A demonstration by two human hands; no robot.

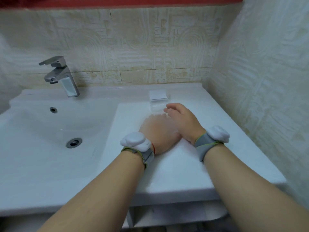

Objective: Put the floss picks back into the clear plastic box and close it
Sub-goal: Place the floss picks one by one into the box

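1. At the far left a white basin is sunk into the tabletop. Its round drain lies toward the front and a small overflow hole sits on the back slope. A chrome faucet stands behind it, its spout pointing left.
2. The left hand lies low over the flat part of the tabletop, just right of the basin, palm down. It is smeared by motion blur, so I cannot tell whether its fingers are apart or together. A grey band with a white puck wraps that wrist.
3. The clear plastic box sits near the back edge of the tabletop, beyond both hands. A white panel shows at its rear and a see-through part lies toward the front. Whether floss picks are inside is too faint to tell.
4. The right hand crosses just above the left, reaching toward the box's front. Its fingers are bent inward beside the box. Whether they pinch anything cannot be told. A matching grey band and white puck sit on that wrist.
5. A pale patterned tile wall closes the right side.
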